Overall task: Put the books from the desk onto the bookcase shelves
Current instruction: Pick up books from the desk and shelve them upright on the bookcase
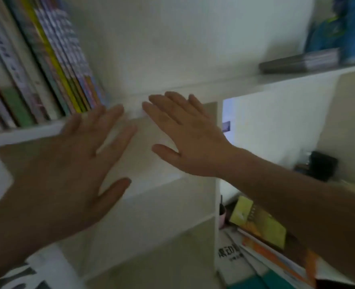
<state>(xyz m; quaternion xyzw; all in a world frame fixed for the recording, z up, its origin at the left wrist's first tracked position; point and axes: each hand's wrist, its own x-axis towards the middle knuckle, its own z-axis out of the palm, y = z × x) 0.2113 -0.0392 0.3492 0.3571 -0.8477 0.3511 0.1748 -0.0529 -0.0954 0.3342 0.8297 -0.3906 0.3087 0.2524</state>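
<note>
Your left hand (68, 163) is the closest thing to the camera, low on the left side. Its fingers are straight and spread wide, the palm faces away from you, and it holds nothing. Your right hand (189, 138) is a little farther and just to the right of it; the fingers are also straight and apart, and it is empty too. Both hands are in front of the white bookcase (172, 205), at the height of one shelf board (26, 134). I cannot tell whether the fingertips touch the board or only come close to it, because the view is blurred.

Above and to the left of your left hand, a row of upright books (47, 65) stands on that shelf board, leaning a little, with yellow, green and purple spines. The nearest spines are just beside the fingertips of your left hand.

Below your right forearm, on the bench, lies a pile of books (262, 247). On top is a yellow-green book (258, 224), under it an orange one and a white one with dark printed characters, and a teal cover shows at the bottom edge.

High up to the right of your right hand, well apart from it, a dark flat book (297, 61) lies on an upper shelf, with something blue (347, 30) standing beside it. A black object (322, 167) stands behind your right forearm; it is too blurred to name.
</note>
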